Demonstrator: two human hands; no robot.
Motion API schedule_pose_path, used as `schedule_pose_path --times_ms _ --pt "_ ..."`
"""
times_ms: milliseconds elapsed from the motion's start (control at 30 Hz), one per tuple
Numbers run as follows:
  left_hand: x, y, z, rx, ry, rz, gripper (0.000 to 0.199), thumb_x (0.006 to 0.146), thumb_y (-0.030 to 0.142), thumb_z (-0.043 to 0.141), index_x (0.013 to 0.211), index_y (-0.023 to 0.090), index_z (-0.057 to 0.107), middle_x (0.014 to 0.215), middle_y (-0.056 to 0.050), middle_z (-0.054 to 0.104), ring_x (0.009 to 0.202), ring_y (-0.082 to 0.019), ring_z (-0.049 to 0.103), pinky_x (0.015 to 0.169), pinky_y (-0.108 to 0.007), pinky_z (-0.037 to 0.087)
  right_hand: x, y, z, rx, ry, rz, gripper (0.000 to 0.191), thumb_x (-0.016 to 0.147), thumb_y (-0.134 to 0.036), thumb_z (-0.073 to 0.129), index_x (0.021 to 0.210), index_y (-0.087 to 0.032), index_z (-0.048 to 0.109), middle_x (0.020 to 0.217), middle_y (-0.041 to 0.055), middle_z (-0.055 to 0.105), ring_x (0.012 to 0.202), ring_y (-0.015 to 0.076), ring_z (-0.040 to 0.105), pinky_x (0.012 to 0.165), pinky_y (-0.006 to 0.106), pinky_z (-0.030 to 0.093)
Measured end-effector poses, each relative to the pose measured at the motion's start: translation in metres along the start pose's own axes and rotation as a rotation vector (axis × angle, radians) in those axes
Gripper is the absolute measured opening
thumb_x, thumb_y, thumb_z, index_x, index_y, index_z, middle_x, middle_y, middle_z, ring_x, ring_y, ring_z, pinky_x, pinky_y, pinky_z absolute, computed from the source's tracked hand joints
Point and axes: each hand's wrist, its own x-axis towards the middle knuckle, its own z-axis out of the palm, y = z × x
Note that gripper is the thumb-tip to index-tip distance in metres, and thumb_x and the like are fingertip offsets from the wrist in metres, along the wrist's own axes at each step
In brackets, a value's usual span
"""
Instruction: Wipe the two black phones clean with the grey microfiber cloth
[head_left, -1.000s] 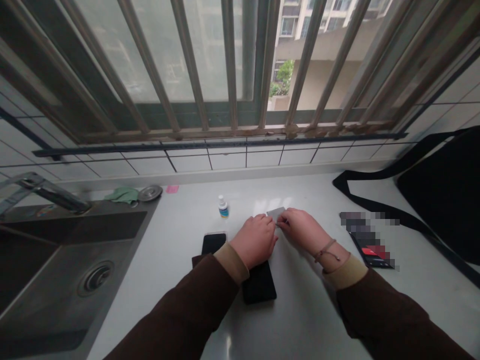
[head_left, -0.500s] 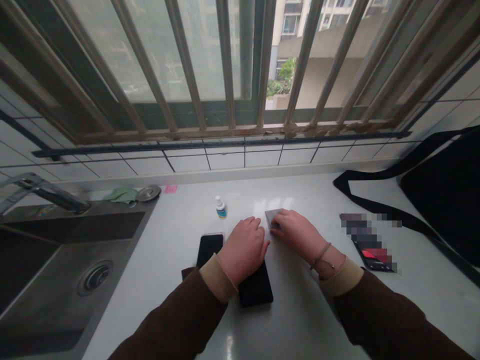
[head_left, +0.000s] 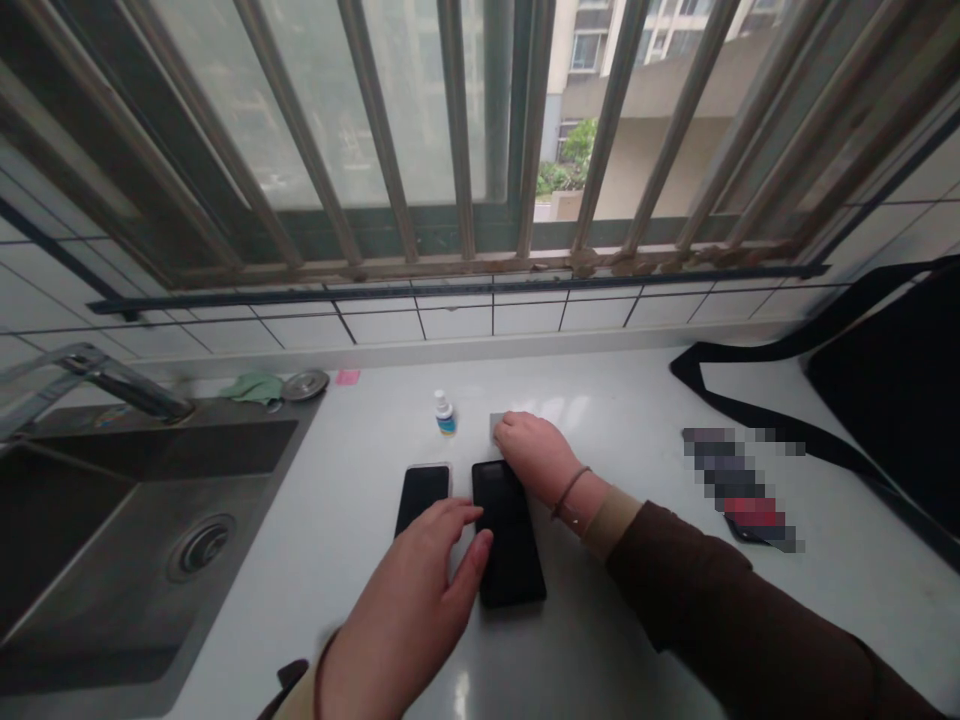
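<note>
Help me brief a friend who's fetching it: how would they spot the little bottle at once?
Find the white counter right of the sink. Toward the tiled wall stands a small, blue-labelled white bottle. Unlike the thick black slab and the phone lying flat in front, it stands upright.

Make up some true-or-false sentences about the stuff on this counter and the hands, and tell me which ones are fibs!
1. The white bottle stands upright. True.
2. The left hand is squeezing that bottle. False: the left hand's fingers are over the larger black slab.
3. The right hand is at a small grey piece. True.
4. The green cloth lies under the bottle. False: the green cloth lies behind the sink basin.
</note>
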Motion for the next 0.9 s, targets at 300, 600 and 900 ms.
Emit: schedule_pose_path --times_ms 300,600,900 --pt "-0.048 0.000 0.035 -0.068 -0.136 -0.115 0.068 0.094 0.043 0.073 0.156 0.019 0.056 0.155 -0.019 0.063 0.140 -0.038 0.065 0.116 -0.059 0.056 -0.036 -0.013 -0.002 0.149 0.001 0.180 0.025 0.108 -0.034 0.061 0.107 -0.013 0.073 0.108 0.0158 0.073 0.103 0.0286 0.070 0.089 0.035 0.051" --pt "-0.046 0.005 0.067 -0.026 0.010 -0.146 0.069 0.091 0.007 0.063 0.157 0.022 0.053 0.149 -0.015 0.065 0.139 -0.034 0.063 0.120 -0.059 0.052 -0.034 -0.010 0.002 0.413 -0.015 0.253 0.022 0.105 -0.035 0.065 0.101 -0.015 0.071 0.107 0.0164 0.074 0.105 0.0297 0.070 0.088 0.035 0.047" --pt "-0.036 0.010 0.073 -0.919 -0.028 -0.364 0.102 0.075 0.014 0.086 0.163 0.033 0.037 0.162 -0.015 0.047 0.124 -0.030 0.071 0.109 -0.051 0.061 -0.062 -0.015 0.001 0.875 0.040 0.451 0.045 0.115 -0.054 0.025 0.125 -0.021 0.053 0.089 0.0058 0.075 0.080 0.0237 0.074 0.069 0.032 0.053"
